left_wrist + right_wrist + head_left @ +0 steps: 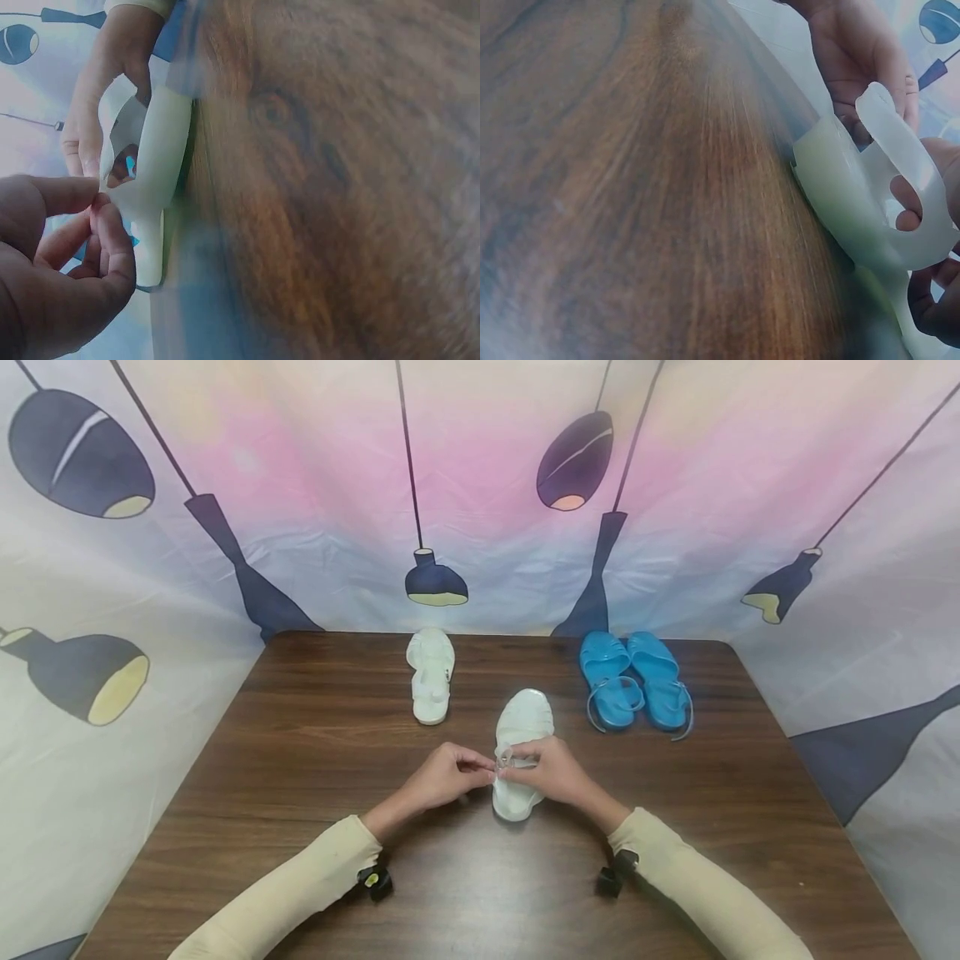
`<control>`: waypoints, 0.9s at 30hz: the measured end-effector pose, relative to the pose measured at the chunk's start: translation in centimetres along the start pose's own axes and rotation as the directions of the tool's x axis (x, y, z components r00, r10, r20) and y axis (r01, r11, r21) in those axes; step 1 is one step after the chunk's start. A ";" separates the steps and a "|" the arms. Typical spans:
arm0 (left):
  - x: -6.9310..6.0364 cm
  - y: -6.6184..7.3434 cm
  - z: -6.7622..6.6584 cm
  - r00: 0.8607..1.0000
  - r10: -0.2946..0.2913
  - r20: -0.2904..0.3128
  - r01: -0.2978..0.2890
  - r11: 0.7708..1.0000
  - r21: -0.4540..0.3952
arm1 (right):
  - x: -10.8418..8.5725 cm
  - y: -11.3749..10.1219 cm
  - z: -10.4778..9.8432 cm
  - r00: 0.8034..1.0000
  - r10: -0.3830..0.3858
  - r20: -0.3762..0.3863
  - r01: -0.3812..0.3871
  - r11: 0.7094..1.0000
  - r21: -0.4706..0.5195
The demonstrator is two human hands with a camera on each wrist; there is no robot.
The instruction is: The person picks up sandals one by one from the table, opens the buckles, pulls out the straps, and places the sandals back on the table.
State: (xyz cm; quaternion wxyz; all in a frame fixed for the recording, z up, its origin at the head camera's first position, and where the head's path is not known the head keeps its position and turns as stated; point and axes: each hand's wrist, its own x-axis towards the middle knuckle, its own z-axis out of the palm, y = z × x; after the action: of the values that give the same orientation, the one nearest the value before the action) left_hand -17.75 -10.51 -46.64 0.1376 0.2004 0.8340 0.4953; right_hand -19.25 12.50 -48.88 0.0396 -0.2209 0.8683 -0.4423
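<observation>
A translucent white sandal (525, 714) lies flat on the table in the head view, its toe pointing away. At its left edge my left hand (444, 775) pinches the strap near the buckle between thumb and forefinger, also seen with the left hand (60, 277) in the left wrist view. From the other side my right hand (557, 770) reaches over the sandal and pinches the ankle strap (909, 146) by the buckle. The strap arches above the sole in the right wrist view. Fingers hide most of the buckle.
Another white sandal (431, 652) sits at the back of the brown wooden table (315, 752). A pair of blue sandals (603, 653) stands at the back right, straps loose. Behind the table hangs a cloth (322, 460) printed with lamps.
</observation>
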 end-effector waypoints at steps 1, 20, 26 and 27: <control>0.0 0.0 0.0 1.000 0.004 0.004 -0.004 1.000 0.013 | 0.0 0.0 0.0 1.000 0.006 0.001 -0.006 1.000 0.004; 0.3 0.0 -0.2 0.994 0.024 -0.110 -0.025 1.000 -0.010 | -0.1 0.2 0.3 0.997 0.066 -0.028 -0.064 0.995 0.081; 0.7 0.2 -0.1 0.984 0.067 -0.165 -0.070 0.997 -0.016 | -0.1 0.3 0.5 0.998 0.049 -0.037 -0.046 0.995 0.086; 0.7 0.2 0.0 0.983 0.070 -0.171 -0.073 0.997 -0.013 | -0.1 0.3 0.5 0.998 0.049 -0.039 -0.046 0.995 0.090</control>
State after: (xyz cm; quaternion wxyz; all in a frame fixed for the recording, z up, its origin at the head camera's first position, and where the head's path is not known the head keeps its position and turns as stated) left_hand -18.38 -10.12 -46.52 0.0497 0.1859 0.8302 0.5231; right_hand -19.13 12.31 -49.47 0.0421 -0.1891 0.8534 -0.4839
